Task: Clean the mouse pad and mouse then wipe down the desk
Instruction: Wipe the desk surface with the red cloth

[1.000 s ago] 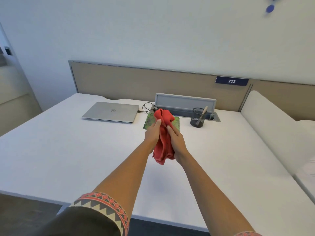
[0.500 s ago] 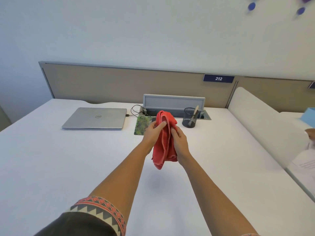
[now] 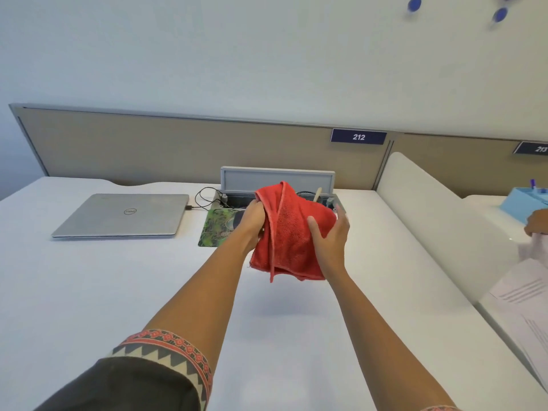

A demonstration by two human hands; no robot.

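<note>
1 head view, looking forward-down over desk (image 3: 89, 292), hands near.

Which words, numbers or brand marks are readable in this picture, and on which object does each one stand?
"212": white digits on the dark blue plate on the beige partition.
"213", probably: second blue plate at the right edge, blurred and partly cut off.
"DELL": round logo on the closed laptop lid, seen upside down.
Green mouse pad: some lettering, unreadable.
Papers at the right: printed lines, too small to read.
</note>
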